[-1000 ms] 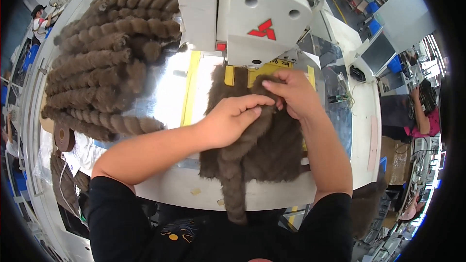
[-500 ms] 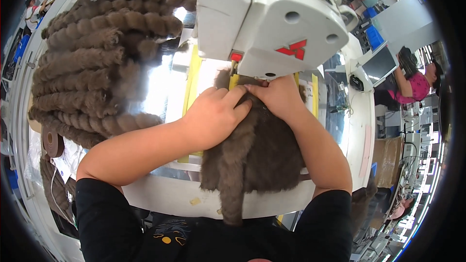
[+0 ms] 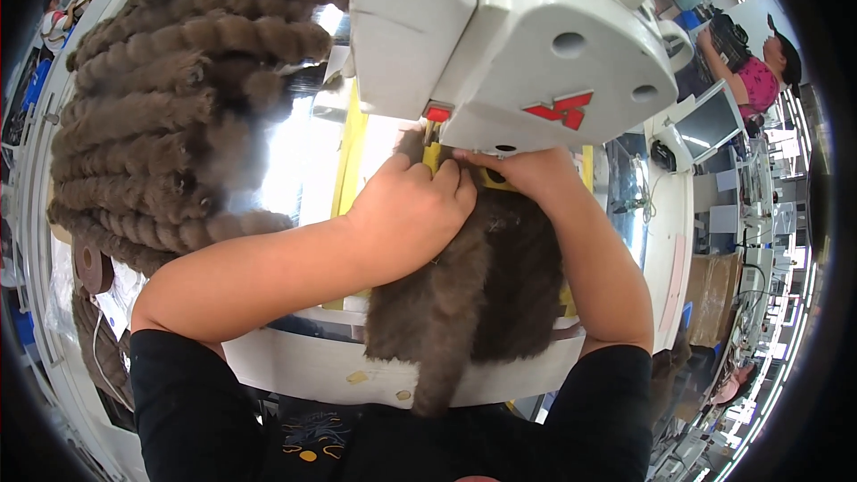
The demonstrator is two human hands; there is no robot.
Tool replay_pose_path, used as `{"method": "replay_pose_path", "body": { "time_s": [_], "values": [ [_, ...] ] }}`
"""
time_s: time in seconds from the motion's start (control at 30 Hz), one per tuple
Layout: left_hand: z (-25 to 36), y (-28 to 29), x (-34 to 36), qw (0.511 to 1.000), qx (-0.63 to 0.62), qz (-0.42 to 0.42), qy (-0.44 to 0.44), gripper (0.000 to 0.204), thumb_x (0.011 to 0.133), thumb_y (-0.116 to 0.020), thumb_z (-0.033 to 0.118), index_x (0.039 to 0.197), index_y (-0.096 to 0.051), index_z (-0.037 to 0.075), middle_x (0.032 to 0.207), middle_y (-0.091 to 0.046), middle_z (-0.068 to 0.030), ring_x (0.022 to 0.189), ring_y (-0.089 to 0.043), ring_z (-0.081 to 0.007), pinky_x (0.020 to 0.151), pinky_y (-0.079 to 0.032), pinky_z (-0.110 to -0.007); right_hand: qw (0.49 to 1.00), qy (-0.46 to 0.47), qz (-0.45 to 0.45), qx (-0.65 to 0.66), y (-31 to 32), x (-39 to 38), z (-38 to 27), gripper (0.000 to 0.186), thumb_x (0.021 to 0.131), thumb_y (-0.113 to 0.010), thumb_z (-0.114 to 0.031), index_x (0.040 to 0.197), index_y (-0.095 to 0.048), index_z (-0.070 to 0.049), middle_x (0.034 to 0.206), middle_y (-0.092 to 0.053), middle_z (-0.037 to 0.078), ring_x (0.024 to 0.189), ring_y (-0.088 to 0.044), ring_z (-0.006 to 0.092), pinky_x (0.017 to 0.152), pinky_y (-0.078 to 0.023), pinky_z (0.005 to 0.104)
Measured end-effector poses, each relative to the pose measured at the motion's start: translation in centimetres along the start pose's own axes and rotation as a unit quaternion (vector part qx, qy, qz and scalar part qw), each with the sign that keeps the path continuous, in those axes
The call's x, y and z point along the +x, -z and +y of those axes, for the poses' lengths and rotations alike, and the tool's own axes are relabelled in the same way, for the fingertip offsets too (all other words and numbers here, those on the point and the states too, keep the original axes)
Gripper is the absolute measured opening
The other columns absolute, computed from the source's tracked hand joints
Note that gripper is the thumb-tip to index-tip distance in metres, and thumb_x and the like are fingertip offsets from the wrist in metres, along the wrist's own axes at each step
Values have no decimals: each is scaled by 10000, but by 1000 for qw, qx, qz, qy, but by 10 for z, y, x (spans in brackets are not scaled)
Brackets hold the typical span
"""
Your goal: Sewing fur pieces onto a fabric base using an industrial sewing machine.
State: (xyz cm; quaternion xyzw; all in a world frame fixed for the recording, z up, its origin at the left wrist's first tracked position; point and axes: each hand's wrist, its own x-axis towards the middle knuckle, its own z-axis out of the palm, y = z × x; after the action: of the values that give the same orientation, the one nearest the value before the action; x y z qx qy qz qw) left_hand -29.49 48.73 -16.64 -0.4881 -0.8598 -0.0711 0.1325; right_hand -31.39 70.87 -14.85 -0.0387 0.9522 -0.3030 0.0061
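A brown fur piece (image 3: 520, 295) lies on the work surface below the sewing machine head (image 3: 544, 62), its lower edge near my body. A long narrow fur strip (image 3: 453, 321) runs over it and hangs past the table's front edge. My left hand (image 3: 415, 210) is closed on the fur close to the needle area, fingers curled and pressed down. My right hand (image 3: 531, 174) reaches beneath the machine head from the right, its thumb stretched toward my left fingertips. The machine hides its other fingers. Between that hand and the fur shows a yellow plate (image 3: 495, 180).
Many twisted brown fur strips (image 3: 134, 116) lie piled at the left. A brown tape roll (image 3: 93, 268) sits below them. Yellow tape (image 3: 350, 156) lines the surface. At the right stand a monitor (image 3: 711, 125) and a co-worker (image 3: 759, 80) in pink.
The view has shifted slightly. My right hand has moved a little right, baring the yellow plate below it. The fur strip has swung somewhat right, and my left fingers are more curled.
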Motion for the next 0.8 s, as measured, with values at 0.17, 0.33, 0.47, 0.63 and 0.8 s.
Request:
{"method": "replay_pose_path", "body": {
  "time_s": [0.17, 0.33, 0.47, 0.63, 0.8],
  "values": [
    [0, -5, 0, 999, 1, 43, 6, 339, 769, -643, 169, 1079, -698, 44, 1046, -709, -101, 654, -636, -177, 632, -497, -325, 1000, -6, -4, -4, -3, -1, 12, 485, 808, -893, -368, 1163, -743, -72, 1145, -760, 87, 1044, -708, 240, 900, -546, 376],
    [-2, -9, 5, 998, 3, 55, 6, 302, 763, -649, 165, 1038, -690, 48, 1021, -708, -113, 614, -632, -174, 579, -490, -320, 997, 21, -57, -42, 2, 3, 29, 361, 835, -794, -274, 1154, -739, -113, 1108, -747, 91, 1023, -696, 254, 864, -549, 387],
    [-4, -10, 9, 1000, -17, 20, 12, 277, 767, -645, 157, 1019, -683, 48, 981, -693, -107, 581, -615, -176, 555, -483, -313, 997, -37, -67, -1, 3, 3, 25, 298, 823, -790, -229, 1087, -751, -97, 1035, -755, 81, 954, -702, 233, 812, -554, 395],
    [-5, -13, 8, 999, -22, 16, 17, 270, 768, -645, 155, 1013, -677, 46, 961, -675, -101, 585, -614, -173, 549, -484, -321, 990, -127, -37, 54, 3, 0, 20, 215, 803, -778, -126, 1008, -749, -66, 884, -746, 55, 848, -701, 207, 738, -558, 384],
    [-6, -12, 6, 999, -40, 23, 8, 262, 774, -645, 158, 1010, -678, 48, 983, -668, -109, 591, -615, -167, 543, -484, -320, 978, -184, -37, 87, 8, -1, 5, 198, 801, -761, -79, 994, -739, -42, 854, -734, 61, 788, -694, 176, 679, -554, 360]
  ]
}}
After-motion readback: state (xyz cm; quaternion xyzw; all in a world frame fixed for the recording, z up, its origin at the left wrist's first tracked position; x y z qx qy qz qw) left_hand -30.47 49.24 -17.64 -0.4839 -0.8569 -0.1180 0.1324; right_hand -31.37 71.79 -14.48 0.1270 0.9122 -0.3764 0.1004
